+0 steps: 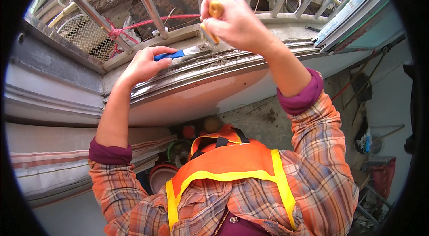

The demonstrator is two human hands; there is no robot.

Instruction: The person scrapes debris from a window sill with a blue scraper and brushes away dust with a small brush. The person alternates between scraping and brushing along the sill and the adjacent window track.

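My left hand (145, 63) grips the blue handle of a putty knife (169, 55), whose metal blade lies low over the window sill and points right. Above the blade tip, my right hand (228, 18) holds a brush (210, 34) with a yellow handle, its bristles turned down and blurred. Loose dirt (214, 60) lies along the metal sliding window track (197, 67) beneath both tools, and some debris sits at the blade's end.
Metal bars (144, 0) stand beyond the sill, with red twine (115, 33) tied on one. A wire mesh basket (78, 35) and logs lie outside. The sliding window frame (348, 11) is at the right. A striped curtain (53, 165) hangs lower left, near buckets (162, 172).
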